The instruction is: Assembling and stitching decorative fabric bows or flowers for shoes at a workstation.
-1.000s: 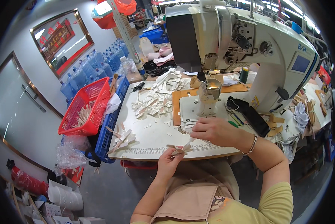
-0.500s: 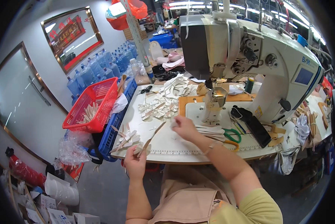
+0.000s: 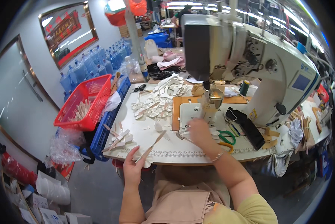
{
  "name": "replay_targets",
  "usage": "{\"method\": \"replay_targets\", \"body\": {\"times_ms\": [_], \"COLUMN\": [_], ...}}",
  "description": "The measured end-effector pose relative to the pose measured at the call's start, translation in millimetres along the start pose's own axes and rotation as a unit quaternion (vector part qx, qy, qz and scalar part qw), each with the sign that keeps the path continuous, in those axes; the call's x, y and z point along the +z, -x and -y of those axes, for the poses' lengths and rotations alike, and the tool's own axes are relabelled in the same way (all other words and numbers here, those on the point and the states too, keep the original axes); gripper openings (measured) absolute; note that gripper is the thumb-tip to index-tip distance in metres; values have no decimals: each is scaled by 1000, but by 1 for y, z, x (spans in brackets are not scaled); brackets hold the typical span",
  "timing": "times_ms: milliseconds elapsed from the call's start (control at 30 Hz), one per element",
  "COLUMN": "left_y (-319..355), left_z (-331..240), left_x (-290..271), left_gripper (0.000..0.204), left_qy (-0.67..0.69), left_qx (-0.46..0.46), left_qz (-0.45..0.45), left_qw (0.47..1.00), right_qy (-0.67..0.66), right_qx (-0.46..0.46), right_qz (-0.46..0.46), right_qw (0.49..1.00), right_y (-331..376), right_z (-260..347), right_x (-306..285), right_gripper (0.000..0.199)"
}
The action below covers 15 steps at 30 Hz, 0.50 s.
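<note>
Near the table's front edge, my left hand (image 3: 132,166) pinches a long beige strap piece (image 3: 151,148) with a white rounded end, its thin tip pointing to the far right. My right hand (image 3: 200,132), smeared by motion, is at the foot of the sewing machine's post (image 3: 209,108), over a stack of white strips (image 3: 214,132); its fingers cannot be made out. A small white rounded piece (image 3: 158,126) lies on the table between my hands. Left of it is a small bunch of strap pieces (image 3: 119,139), and beyond it a large heap of white cut pieces (image 3: 154,104).
The white sewing machine (image 3: 266,48) towers at the right. Green-handled scissors (image 3: 227,137) and a black phone (image 3: 252,134) lie near its base. A red basket (image 3: 100,87) of strips rests on a blue crate (image 3: 119,99) at the left. Black snips (image 3: 139,88) lie at the back.
My right hand has moved right, from beside the white heap to the machine post. A small white rounded piece now lies where that hand was. My left hand keeps the strap piece.
</note>
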<state>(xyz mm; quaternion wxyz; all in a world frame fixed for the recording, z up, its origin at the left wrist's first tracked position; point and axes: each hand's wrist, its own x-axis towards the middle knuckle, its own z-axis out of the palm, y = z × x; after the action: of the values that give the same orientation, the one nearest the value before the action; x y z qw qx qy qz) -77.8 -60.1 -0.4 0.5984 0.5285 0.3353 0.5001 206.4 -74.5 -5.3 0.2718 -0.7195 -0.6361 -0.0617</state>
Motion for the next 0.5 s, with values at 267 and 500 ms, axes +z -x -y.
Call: {"method": "replay_targets", "body": {"times_ms": [267,500], "left_y": [-16,-6], "left_z": [25,5], "left_x": [39,33], "left_gripper": [27,38], "left_qy": [121,253], "left_qx": [-131,-227], "left_qz": [90,194], "left_qw": [980,920], "right_qy": [-25,-333], "right_qx": [35,-93], "right_qz": [-46,54], "right_qw": [998,937], "right_y": [27,49], "right_z": [-29,64], "right_x": [-27,-77], "right_gripper": [10,38]}}
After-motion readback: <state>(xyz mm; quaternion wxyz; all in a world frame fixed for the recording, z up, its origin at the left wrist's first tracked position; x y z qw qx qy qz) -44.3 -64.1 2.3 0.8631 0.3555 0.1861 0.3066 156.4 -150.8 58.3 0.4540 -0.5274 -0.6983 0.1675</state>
